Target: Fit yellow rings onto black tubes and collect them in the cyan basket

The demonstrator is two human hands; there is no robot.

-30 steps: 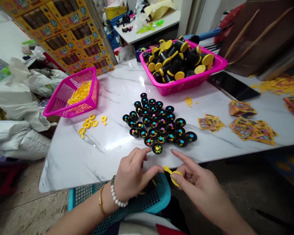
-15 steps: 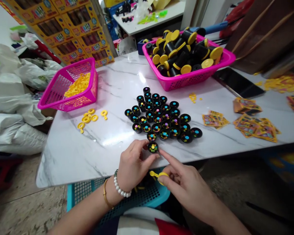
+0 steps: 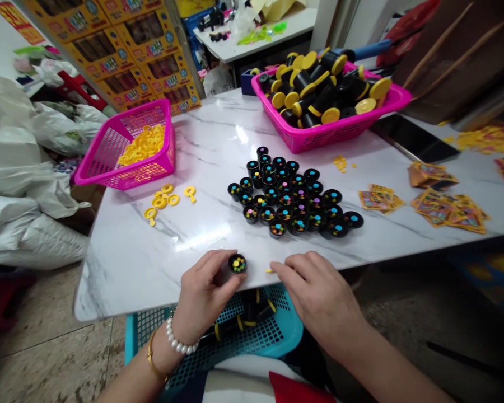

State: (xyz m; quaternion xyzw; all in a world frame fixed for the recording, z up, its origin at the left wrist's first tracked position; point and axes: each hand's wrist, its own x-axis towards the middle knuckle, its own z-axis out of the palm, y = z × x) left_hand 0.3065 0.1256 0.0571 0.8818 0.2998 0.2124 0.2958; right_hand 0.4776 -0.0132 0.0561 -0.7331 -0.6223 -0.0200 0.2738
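Note:
My left hand (image 3: 208, 288), with a pearl bracelet at the wrist, is closed around a small black cup (image 3: 237, 263) near the table's front edge. Small coloured beads show inside that cup. To the right, my right hand (image 3: 319, 294) pinches a yellow ring-shaped piece; only its tab tip (image 3: 269, 271) shows past the fingers, low over the tabletop. Beyond both hands stands a cluster of similar black cups (image 3: 285, 214), upright, with coloured beads and mostly blue discs in them. Loose yellow ring pieces (image 3: 159, 200) lie on the left side of the table.
A pink basket (image 3: 166, 162) at left holds yellow rings; another pink basket (image 3: 298, 140) holds black, yellow-capped containers. A phone (image 3: 415, 139) and printed cards (image 3: 449, 210) lie at right. Below the front edge is a teal basket (image 3: 277, 344). Toy boxes (image 3: 147, 61) are stacked behind.
My left hand has drawn the cup away from the cluster, leftward and nearer the edge. My right hand has turned, so the yellow ring piece is now mostly hidden. The view has shifted slightly.

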